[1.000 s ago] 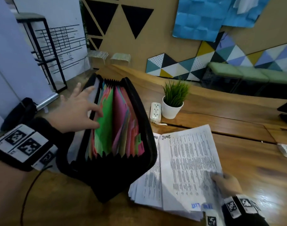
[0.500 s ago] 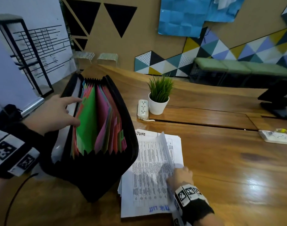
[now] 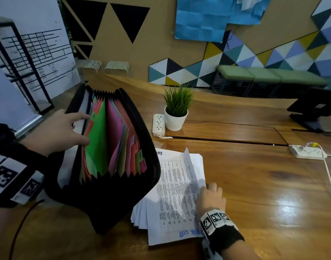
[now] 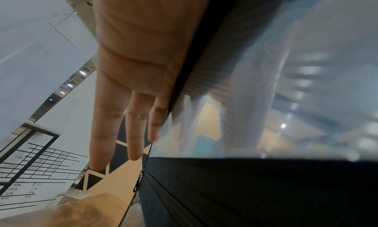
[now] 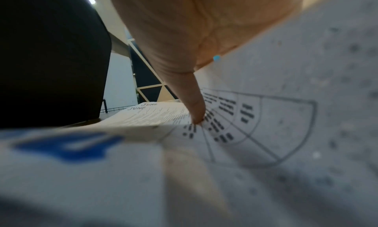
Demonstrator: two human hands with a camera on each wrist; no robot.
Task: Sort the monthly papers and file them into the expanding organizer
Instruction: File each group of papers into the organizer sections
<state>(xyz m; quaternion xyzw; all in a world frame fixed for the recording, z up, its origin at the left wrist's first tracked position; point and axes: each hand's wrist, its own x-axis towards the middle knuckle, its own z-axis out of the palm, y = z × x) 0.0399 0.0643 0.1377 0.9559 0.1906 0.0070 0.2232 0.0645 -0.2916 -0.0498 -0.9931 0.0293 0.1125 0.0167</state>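
Observation:
A black expanding organizer (image 3: 104,194) stands open on the wooden table (image 3: 254,194), its green, pink and orange dividers (image 3: 112,139) fanned out. My left hand (image 3: 80,128) reaches in at its left side, index finger on a divider tab and thumb against the green divider. In the left wrist view three straight fingers (image 4: 132,125) lie outside the black cover (image 4: 245,190). To the right lies a stack of printed papers (image 3: 172,199) marked JUNE. My right hand (image 3: 211,194) pinches the right edge of the top sheet (image 3: 188,162), which curls upward; the thumb (image 5: 192,101) presses on it.
A potted plant (image 3: 176,109) and a white power strip (image 3: 158,124) stand behind the papers. A second power strip (image 3: 305,152) with a cable lies at the right, near a dark stand (image 3: 313,107). A black metal rack (image 3: 20,72) stands at the far left.
The sheet my right hand held raised has come down toward the stack, only its right edge still lifted. My left hand's fingers have moved in among the front dividers.

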